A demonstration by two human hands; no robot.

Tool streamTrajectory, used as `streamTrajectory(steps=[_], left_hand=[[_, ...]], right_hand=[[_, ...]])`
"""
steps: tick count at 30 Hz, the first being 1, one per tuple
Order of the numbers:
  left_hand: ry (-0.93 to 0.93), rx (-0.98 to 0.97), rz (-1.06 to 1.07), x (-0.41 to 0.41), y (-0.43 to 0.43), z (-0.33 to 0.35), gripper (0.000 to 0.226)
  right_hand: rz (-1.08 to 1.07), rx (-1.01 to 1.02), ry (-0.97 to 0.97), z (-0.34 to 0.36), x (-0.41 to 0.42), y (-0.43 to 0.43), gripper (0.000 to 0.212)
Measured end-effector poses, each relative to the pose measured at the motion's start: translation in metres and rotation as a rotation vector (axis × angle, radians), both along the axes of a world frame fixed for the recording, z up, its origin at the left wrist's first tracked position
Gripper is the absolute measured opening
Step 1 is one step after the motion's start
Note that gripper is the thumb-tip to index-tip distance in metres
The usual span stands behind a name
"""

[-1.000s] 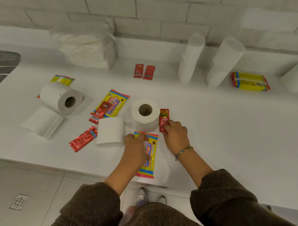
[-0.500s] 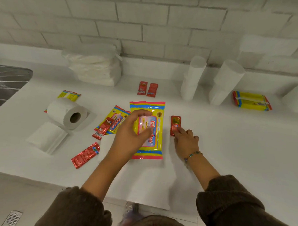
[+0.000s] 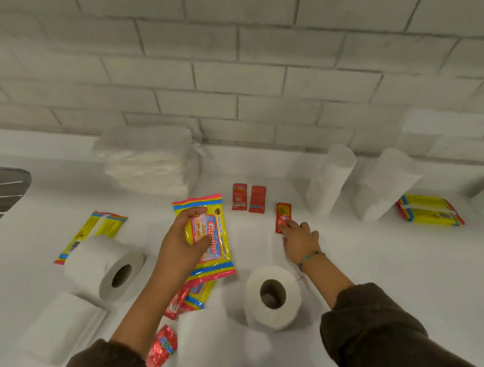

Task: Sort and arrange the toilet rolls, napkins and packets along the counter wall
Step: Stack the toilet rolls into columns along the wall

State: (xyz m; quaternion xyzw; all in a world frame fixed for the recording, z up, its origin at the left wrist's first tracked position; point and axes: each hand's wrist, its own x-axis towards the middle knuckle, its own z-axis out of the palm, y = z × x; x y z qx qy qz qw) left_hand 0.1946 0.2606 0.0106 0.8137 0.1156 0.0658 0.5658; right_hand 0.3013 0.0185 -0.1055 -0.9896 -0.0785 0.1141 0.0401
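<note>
My left hand (image 3: 179, 243) grips the big yellow packet (image 3: 209, 234), with my fingers and thumb curled round its left side. The packet looks lifted off the counter (image 3: 391, 260), near the middle and a little way out from the wall (image 3: 230, 73). I think I hold it by the side so I can carry it flat and lay it down with its own kind.

My right hand (image 3: 300, 237) is loose and stretched out. Its fingertips (image 3: 285, 223) press the near end of a small red sachet (image 3: 283, 213). The sachet lies flat, just beside a pair of red sachets (image 3: 239, 196) near the wall. I think a push works better than a pinch here, because the sachet is thin and slides. It seems meant to join that pair.

By the wall I see a napkin stack (image 3: 151, 162), two tall rolls (image 3: 329, 179) standing up, and another yellow packet (image 3: 427, 210). Each kind seems to get its own spot.

Closer to me, things are not sorted yet: a roll on its side (image 3: 103, 267), a second roll (image 3: 272, 295) and a folded napkin (image 3: 64, 327).

More packets (image 3: 197, 297) peek out under the one I hold; I cannot count them. A white thing (image 3: 203, 343) at the bottom is too blurry to name. A shiny red sachet (image 3: 162, 349) is partly cut off by my sleeve. A sink (image 3: 5, 188) is cut off at the left.
</note>
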Motion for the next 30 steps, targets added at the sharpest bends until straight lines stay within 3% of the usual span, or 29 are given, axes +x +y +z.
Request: streamTrajectory(steps=[10,16,18,20,24,27,30], left_hand=[[0.093,-0.031,0.024,0.029,0.043,-0.029,0.048],[0.08,-0.061,0.044,0.023,0.049,-0.022,0.05],[0.06,-0.073,0.062,0.019,0.053,-0.018,0.051],[0.045,-0.071,0.085,0.012,0.058,-0.013,0.049],[0.012,-0.059,0.144,-0.006,0.069,-0.007,0.042],[0.007,-0.032,0.174,-0.02,0.076,-0.003,0.042],[0.004,-0.016,0.202,-0.035,0.083,0.0,0.041]], right_hand=[[-0.022,-0.08,0.065,0.009,0.084,0.036,0.045],[-0.031,0.143,0.044,0.024,0.078,0.032,0.069],[0.007,0.163,-0.002,0.04,0.07,0.04,0.061],[0.111,0.129,0.006,0.059,0.057,0.055,0.052],[0.473,0.096,0.206,0.088,0.011,0.104,0.061],[0.709,-0.014,0.21,0.082,-0.012,0.143,0.06],[0.873,-0.285,0.194,0.068,-0.024,0.172,0.085]])
